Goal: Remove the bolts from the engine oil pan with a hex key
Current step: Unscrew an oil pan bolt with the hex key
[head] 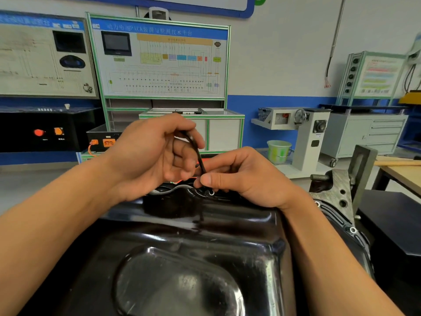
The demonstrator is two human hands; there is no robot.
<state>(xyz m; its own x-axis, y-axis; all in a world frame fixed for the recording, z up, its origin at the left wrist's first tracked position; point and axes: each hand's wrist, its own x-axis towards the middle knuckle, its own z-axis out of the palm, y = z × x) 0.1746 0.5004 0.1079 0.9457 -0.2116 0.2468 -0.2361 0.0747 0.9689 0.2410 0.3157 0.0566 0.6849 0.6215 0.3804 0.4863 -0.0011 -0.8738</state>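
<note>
At the far edge of the oil pan [227, 226], the black hex key [198, 153] is held just above the flange. Its long axis is set steeply, close to upright. The upper end is leaned toward the left, and the lower end is pointed down at the flange. The upper end is gripped by the curled fingers and thumb of the left hand [150, 153]. The lower part is pinched between the thumb and fingertips of the right hand [246, 179], by which the tip is hidden. Just beneath the right thumb a small silver ring [211, 193] is seen on the flange; whether it is a bolt head or a bare hole cannot be told. A like ring [352, 229] is seen along the pan's right edge. A grey metal block [341, 190] is seen just beside that edge. Farther off, a green bucket [279, 151], a wooden table [401, 172] and wiring display boards [159, 62] are seen.
</note>
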